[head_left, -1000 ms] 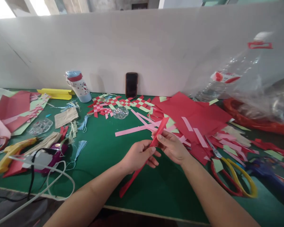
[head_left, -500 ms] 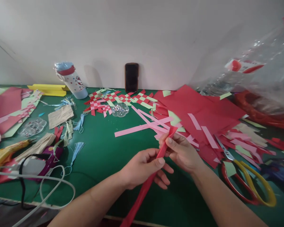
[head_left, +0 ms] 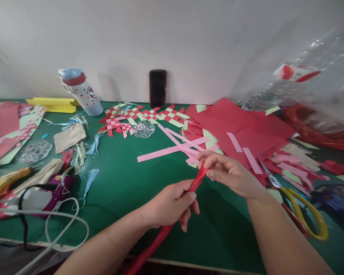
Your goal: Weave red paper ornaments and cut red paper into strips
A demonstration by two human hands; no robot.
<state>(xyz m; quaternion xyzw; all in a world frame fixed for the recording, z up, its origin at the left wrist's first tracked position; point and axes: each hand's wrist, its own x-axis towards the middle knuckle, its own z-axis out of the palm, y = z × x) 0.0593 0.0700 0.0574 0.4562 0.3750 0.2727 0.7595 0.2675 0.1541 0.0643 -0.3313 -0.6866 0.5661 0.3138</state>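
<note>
A long red ribbon (head_left: 154,242) runs from between my hands down over the table's near edge, looking folded lengthwise. My left hand (head_left: 174,202) is closed around it below its upper end, thumb on top. At that upper end, the fingertips and thumb of my right hand (head_left: 232,173) close on the ribbon's tip. Just beyond the hands lie crossed pink paper strips (head_left: 157,155). Large red paper sheets (head_left: 226,118) are piled behind my right hand. Scissors (head_left: 292,206) with yellow and red handles lie right of my right forearm.
Woven red-and-green paper pieces (head_left: 151,114) and a clear dish of beads (head_left: 143,129) lie toward the wall. A phone (head_left: 158,88) and a bottle (head_left: 84,93) stand there. Tassels (head_left: 91,179), a glue gun (head_left: 14,179) and a white cable (head_left: 71,214) are left. A plastic bag (head_left: 318,91) is right.
My right hand has shifted right and its fingers have loosened at the ribbon's tip. The ribbon's lower part has swung left. The view has tilted slightly.
</note>
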